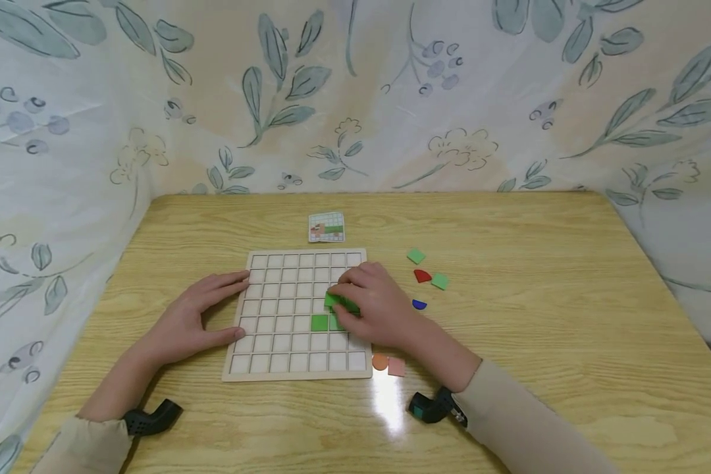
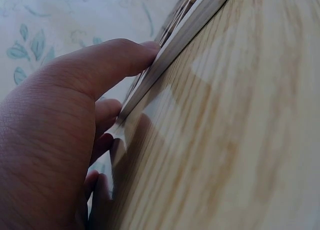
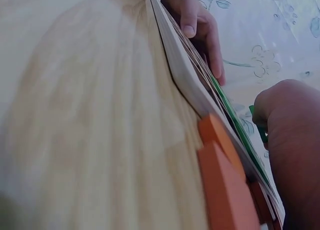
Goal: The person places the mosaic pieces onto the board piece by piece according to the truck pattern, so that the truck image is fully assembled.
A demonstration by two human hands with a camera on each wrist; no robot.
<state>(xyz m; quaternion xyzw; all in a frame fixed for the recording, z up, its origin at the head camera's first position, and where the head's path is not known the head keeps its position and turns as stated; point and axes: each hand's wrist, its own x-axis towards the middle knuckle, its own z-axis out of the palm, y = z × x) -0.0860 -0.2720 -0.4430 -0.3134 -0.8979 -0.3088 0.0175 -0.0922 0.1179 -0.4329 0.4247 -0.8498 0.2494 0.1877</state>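
A wooden grid board [image 1: 296, 377] lies on the table. My left hand [image 1: 189, 316] rests at its left edge, thumb and fingertips touching the frame, fingers extended; the thumb [image 2: 120, 60] presses the rim in the left wrist view. Over the right part of the board, my right hand [image 1: 376, 306] pinches a green square tile [image 1: 331, 299], whose green edge also shows beside the fingers in the right wrist view. A green tile [image 1: 319, 322] sits in a cell just below. More green tiles beside it are partly covered by the right hand.
Behind the board lies a small picture card [image 1: 326, 227]. To the right are light green tiles [image 1: 416, 256], a red quarter-round piece [image 1: 422, 276] and a blue half-round piece [image 1: 419, 304]. An orange disc [image 1: 380, 362] and a pink square [image 1: 396, 367] lie by the board's lower right corner.
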